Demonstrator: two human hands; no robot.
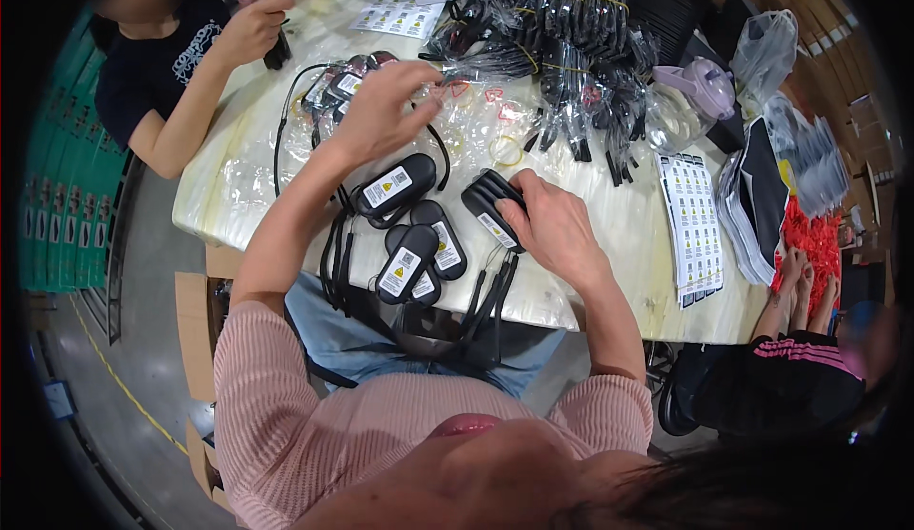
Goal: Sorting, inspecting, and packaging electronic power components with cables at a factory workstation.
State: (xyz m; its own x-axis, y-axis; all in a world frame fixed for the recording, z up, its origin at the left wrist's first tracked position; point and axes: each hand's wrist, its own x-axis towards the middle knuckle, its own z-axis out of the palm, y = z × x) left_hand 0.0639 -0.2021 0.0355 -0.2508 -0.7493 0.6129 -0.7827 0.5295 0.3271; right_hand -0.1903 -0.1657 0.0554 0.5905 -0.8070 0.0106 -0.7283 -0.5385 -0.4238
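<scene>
My right hand (552, 225) is closed around a small stack of black oval devices (487, 201), which stand on edge on the table; a white label shows on the nearest one. My left hand (386, 111) is raised with its fingers apart and holds nothing I can see. Below it lie clear-bagged devices (333, 90) and clear plastic film. Between my forearms rest several black oval devices (404, 263) with white labels bearing a yellow triangle, partly overlapping. One more labelled device (395, 185) lies just beyond them. Black straps (493, 292) hang over the table's near edge.
Bundled black items in clear bags (581, 44) fill the table's far side. A yellow rubber band (506, 151) lies nearer. Label sheets (693, 230) and a lilac-lidded jug (700, 87) are at the right. Co-workers sit at far left and right; one co-worker's hand (255, 27) holds something dark.
</scene>
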